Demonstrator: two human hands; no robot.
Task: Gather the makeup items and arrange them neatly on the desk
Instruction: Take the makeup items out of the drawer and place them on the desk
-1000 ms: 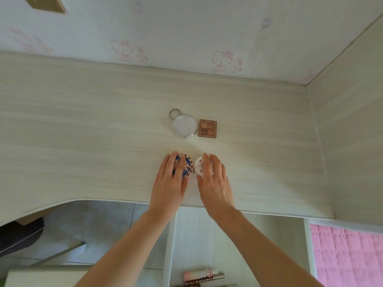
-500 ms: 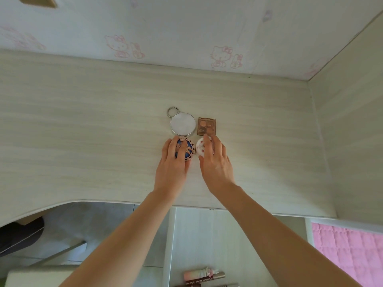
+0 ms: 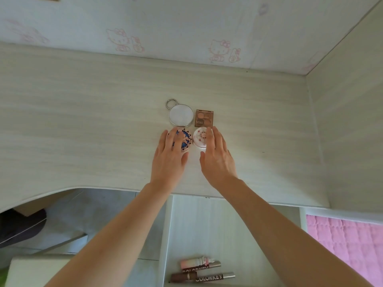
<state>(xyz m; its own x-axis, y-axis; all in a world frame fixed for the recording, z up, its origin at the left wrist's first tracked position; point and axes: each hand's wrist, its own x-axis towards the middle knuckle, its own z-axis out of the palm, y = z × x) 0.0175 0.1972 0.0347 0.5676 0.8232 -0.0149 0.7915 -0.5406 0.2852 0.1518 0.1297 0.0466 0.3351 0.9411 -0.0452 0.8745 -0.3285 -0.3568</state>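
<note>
Nearest to me, below the desk's (image 3: 83,121) front edge, glossy tubes (image 3: 204,271) lie on a pale shelf, two printed COLORKEY, one pink. A quilted pink fabric (image 3: 342,241) shows to their right.

On the pale wood-grain desk I see my left hand (image 3: 169,160) laid flat, fingers straight, on the round blue patterned compact (image 3: 185,139), covering its left half. My right hand (image 3: 217,160) is also spread with straight fingers; its fingertips (image 3: 209,133) rest at the right edge of the round white compact (image 3: 199,138), which has small red dots. The two compacts sit side by side, nearly touching.

Just beyond the blue patterned compact lies a smooth round silver-rimmed case (image 3: 179,116) with a metal ring (image 3: 171,104). Beside that, beyond the white compact, is a square brown palette (image 3: 204,118).

Farthest is the wallpaper (image 3: 207,27) with faint pink cartoon cats.
</note>
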